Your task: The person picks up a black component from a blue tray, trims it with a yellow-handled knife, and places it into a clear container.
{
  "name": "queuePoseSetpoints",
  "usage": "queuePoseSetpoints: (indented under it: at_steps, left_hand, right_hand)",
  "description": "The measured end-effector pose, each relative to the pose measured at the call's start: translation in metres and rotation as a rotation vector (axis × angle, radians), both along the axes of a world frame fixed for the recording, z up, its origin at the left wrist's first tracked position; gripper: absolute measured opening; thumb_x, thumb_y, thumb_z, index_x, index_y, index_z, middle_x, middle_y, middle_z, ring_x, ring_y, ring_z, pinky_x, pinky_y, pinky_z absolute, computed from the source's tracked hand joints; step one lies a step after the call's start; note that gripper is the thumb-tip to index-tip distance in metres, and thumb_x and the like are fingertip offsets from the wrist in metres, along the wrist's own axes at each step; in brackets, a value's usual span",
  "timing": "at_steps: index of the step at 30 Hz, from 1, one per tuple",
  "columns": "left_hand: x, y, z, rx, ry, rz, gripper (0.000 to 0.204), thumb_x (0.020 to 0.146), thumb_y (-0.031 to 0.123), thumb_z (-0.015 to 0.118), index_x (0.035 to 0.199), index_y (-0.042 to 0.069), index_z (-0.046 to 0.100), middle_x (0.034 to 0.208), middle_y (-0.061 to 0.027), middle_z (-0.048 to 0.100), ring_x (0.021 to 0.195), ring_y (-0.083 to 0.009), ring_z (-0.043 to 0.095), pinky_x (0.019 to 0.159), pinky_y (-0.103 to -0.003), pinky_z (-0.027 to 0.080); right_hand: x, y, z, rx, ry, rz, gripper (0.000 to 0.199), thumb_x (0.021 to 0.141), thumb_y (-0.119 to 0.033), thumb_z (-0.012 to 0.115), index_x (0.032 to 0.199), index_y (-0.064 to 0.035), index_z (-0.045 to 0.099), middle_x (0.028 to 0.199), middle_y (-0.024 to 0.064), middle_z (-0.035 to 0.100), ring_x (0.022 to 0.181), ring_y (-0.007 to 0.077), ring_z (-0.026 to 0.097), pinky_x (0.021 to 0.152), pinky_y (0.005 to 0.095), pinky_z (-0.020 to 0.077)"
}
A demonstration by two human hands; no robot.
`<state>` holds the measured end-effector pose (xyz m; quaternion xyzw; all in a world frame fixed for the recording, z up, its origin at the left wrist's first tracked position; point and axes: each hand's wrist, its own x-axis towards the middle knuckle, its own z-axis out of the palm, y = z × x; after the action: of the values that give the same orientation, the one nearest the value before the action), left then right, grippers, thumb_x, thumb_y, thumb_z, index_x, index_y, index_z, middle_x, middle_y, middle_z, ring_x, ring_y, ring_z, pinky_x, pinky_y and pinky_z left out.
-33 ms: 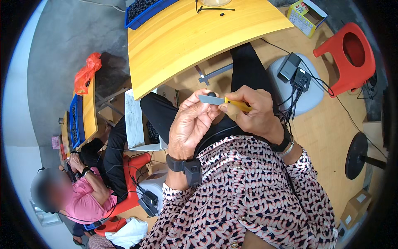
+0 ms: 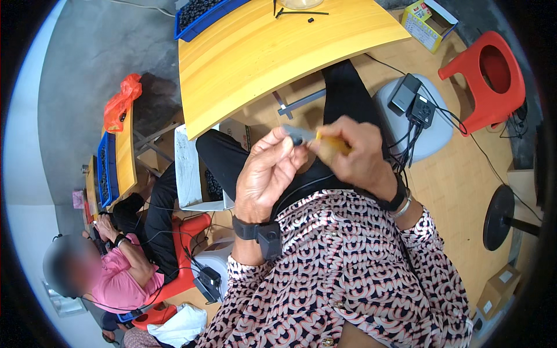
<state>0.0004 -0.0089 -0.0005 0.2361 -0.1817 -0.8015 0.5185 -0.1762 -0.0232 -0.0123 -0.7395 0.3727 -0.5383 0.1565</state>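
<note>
Over my lap, my left hand (image 2: pixel 261 177) pinches a small black rounded piece (image 2: pixel 297 141) between thumb and fingertips. My right hand (image 2: pixel 362 153) is wrapped round the yellow handle of a small knife (image 2: pixel 333 145). Its short grey blade points left and lies across the upper side of the black piece, close to my left fingertips. The blade and my right fingers are slightly smeared by motion. Whether the edge cuts into the piece I cannot tell.
Ahead stands a yellow wooden table (image 2: pixel 278 52) with a blue tray (image 2: pixel 191 29) of small black pieces. A white box (image 2: pixel 184 168) with more stands by my knee. On the right are a red stool (image 2: pixel 493 87) and a cabled device (image 2: pixel 423 110). A person in pink (image 2: pixel 127 272) sits left.
The knife blade has shifted from in front of the black piece to its upper side, tilting upward at the tip. More of the piece shows below it. My right hand has turned slightly.
</note>
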Motion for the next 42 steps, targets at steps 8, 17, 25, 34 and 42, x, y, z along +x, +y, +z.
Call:
queuePoseSetpoints:
  at_steps: [8,17,25,34,42]
  left_hand:
    - [0.006,-0.001,0.007,-0.015,0.178,-0.137,0.018,0.083,0.007,0.058,0.101,0.002,0.058,0.089,-0.0098,0.059,0.078,-0.0153,0.048,0.067,-0.025,0.042]
    - [0.004,-0.005,0.005,0.049,0.322,-0.207,0.023,0.082,0.004,0.058,0.104,-0.002,0.053,0.092,-0.0122,0.058,0.079,-0.0164,0.048,0.066,-0.024,0.042]
    - [0.002,-0.001,0.006,0.04,0.19,-0.165,0.021,0.083,0.005,0.058,0.1,-0.004,0.051,0.093,-0.0124,0.057,0.08,-0.0158,0.051,0.067,-0.025,0.044]
    - [0.013,0.013,-0.004,0.062,0.117,-0.2,0.027,0.081,0.005,0.061,0.107,0.002,0.054,0.094,-0.0105,0.058,0.078,-0.0161,0.054,0.07,-0.026,0.044]
    - [0.124,0.029,-0.017,0.056,-0.067,0.358,0.015,0.084,0.004,0.056,0.099,0.0,0.055,0.093,-0.0116,0.056,0.079,-0.0162,0.051,0.069,-0.027,0.046]
  right_hand:
    - [-0.032,-0.016,-0.018,0.486,-0.493,0.039,0.013,0.081,-0.012,0.065,0.082,-0.0005,0.059,0.063,-0.0035,0.055,0.054,-0.0007,0.041,0.046,0.0156,0.0313]
    - [-0.019,-0.003,0.009,0.627,-0.581,0.261,0.022,0.079,-0.009,0.066,0.096,0.0021,0.057,0.076,0.0002,0.059,0.063,0.0016,0.048,0.055,0.0154,0.0372]
    - [0.012,0.006,0.022,0.4,-0.519,0.412,0.022,0.074,-0.008,0.07,0.091,-0.0003,0.06,0.071,-0.0008,0.057,0.063,0.0016,0.048,0.053,0.0174,0.0397]
    - [0.017,0.008,0.024,0.615,-0.452,0.384,0.014,0.08,-0.012,0.065,0.076,0.0005,0.061,0.061,0.0005,0.057,0.06,0.0012,0.049,0.051,0.0177,0.0392]
    - [-0.02,0.001,-0.004,0.667,-0.409,0.117,0.015,0.083,-0.013,0.062,0.075,-0.0009,0.059,0.063,-0.0064,0.049,0.056,0.0006,0.039,0.049,0.0176,0.0324]
